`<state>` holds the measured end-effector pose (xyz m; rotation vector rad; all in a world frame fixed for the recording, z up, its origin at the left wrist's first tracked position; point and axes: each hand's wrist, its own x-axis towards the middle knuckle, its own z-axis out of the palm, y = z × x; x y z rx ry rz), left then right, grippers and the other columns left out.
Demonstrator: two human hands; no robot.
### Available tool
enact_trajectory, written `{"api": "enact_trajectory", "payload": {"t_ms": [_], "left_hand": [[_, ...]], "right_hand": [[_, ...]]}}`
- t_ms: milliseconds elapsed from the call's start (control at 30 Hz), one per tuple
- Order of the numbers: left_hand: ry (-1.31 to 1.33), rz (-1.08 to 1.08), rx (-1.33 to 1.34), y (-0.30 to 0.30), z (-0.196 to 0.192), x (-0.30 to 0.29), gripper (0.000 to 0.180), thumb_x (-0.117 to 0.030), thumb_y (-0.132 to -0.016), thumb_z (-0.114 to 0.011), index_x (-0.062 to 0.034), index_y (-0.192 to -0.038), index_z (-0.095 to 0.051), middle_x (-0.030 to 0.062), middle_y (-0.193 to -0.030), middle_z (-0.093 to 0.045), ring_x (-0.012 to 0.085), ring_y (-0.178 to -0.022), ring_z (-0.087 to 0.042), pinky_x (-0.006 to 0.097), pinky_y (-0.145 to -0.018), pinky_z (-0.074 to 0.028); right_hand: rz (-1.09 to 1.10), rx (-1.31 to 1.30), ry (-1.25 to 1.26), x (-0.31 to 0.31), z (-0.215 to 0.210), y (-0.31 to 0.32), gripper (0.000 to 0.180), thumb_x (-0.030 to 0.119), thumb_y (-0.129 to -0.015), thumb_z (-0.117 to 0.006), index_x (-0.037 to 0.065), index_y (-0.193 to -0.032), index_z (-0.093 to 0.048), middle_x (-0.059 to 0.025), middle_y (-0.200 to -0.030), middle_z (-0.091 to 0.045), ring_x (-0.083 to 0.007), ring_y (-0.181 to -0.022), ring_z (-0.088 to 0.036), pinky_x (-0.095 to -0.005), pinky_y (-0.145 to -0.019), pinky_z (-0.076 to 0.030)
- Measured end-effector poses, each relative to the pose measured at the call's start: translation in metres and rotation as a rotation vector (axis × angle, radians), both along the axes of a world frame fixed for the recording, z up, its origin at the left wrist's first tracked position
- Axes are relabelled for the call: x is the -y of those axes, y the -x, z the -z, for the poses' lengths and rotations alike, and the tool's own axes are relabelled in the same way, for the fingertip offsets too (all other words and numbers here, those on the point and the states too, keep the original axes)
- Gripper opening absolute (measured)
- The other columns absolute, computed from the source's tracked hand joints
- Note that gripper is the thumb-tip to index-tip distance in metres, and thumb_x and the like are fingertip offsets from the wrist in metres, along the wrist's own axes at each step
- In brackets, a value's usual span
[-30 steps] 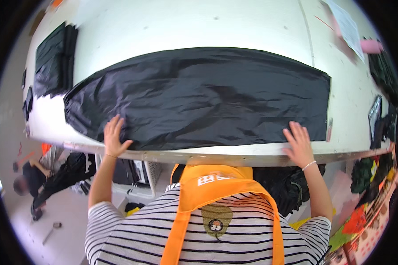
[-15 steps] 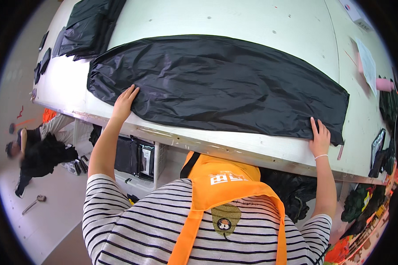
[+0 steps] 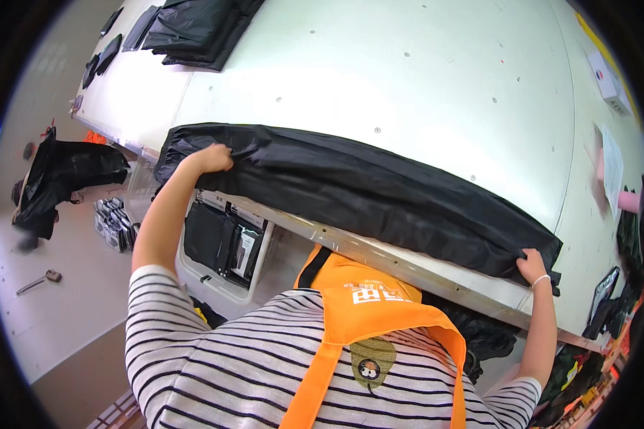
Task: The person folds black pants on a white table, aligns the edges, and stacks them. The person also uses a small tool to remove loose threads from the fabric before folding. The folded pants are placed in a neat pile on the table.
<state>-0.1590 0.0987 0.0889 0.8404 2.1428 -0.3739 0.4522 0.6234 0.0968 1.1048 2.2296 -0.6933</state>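
Note:
A long piece of shiny black fabric point(image 3: 358, 196) lies crosswise along the front of the white table point(image 3: 322, 79), folded into a narrow strip with creases. Its left end is gathered and reaches the table's front edge. With fingers curled in, my left hand point(image 3: 216, 157) grips the cloth near that gathered end. At the opposite end, close to the lower right corner, my right hand point(image 3: 532, 266) pinches the near edge of the fabric. Parts of the fingertips of both hands are hidden by the cloth and the knuckles.
Folded black fabric point(image 3: 193, 36) is stacked at the far left of the table. A white box point(image 3: 610, 84), a paper sheet point(image 3: 611, 171) and a pink roll point(image 3: 628, 201) are on the right. Under the table stands a white basket point(image 3: 265, 254) with black packages. A person point(image 3: 71, 171) bends at left.
Both hands went from lying flat on the fabric to gripping it. The wide spread fabric is now a narrower strip, nearer the front edge. The view has shifted, and the person at left has moved.

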Motion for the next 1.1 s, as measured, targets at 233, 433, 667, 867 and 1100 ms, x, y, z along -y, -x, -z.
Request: {"api": "enact_trajectory", "payload": {"t_ms": [233,433,667,867,1100], "left_hand": [[-0.133,0.017,-0.187,0.018,0.028,-0.030,0.035,-0.029,-0.071,-0.056,-0.0013,-0.086,-0.070,0.0218,-0.092,-0.066,0.0356,-0.092,-0.062,0.040,-0.087,-0.047],[-0.338,0.132,-0.424,0.001,0.067,-0.015,0.031,-0.028,-0.068,-0.055,-0.0013,-0.073,-0.069,0.0193,-0.079,-0.066,0.0342,-0.085,-0.062,0.047,-0.100,-0.037],[-0.371,0.142,-0.425,0.004,0.058,-0.021,0.029,-0.029,-0.066,-0.055,-0.0039,-0.068,-0.069,0.0195,-0.075,-0.066,0.0330,-0.082,-0.063,0.045,-0.098,-0.039],[-0.440,0.024,-0.360,0.004,0.048,0.003,0.029,-0.033,-0.068,-0.061,-0.0057,-0.074,-0.069,0.0163,-0.074,-0.065,0.0317,-0.082,-0.062,0.043,-0.094,-0.041],[-0.492,-0.109,-0.207,0.088,-0.051,0.154,0.073,-0.024,-0.049,-0.083,-0.0029,-0.114,-0.056,0.0166,-0.115,-0.055,0.0339,-0.109,-0.052,0.038,-0.096,-0.041]], "right_hand": [[0.035,0.103,-0.060,-0.031,0.025,0.036,0.046,0.033,-0.082,-0.060,-0.008,-0.105,-0.059,-0.0258,-0.113,-0.059,-0.0407,-0.106,-0.055,-0.0393,-0.092,-0.043],[-0.343,0.066,-0.862,0.019,0.014,0.092,0.053,0.031,-0.082,-0.066,0.004,-0.124,-0.049,-0.0144,-0.122,-0.054,-0.0286,-0.119,-0.046,-0.0490,-0.102,-0.031],[-0.773,-0.861,-0.222,0.267,0.015,0.333,0.053,0.024,-0.081,-0.063,0.015,-0.131,-0.047,-0.0099,-0.142,-0.038,-0.0289,-0.133,-0.030,-0.0497,-0.109,-0.022],[-0.682,-0.770,-0.239,0.352,0.079,0.429,0.054,0.041,-0.088,-0.054,0.027,-0.138,-0.040,-0.0089,-0.150,-0.024,-0.0283,-0.139,-0.019,-0.0513,-0.111,-0.013],[-0.685,-0.675,-0.285,0.351,0.076,0.430,0.056,0.043,-0.088,-0.052,0.028,-0.140,-0.038,-0.0080,-0.151,-0.022,-0.0281,-0.140,-0.017,-0.0515,-0.111,-0.012]]}}
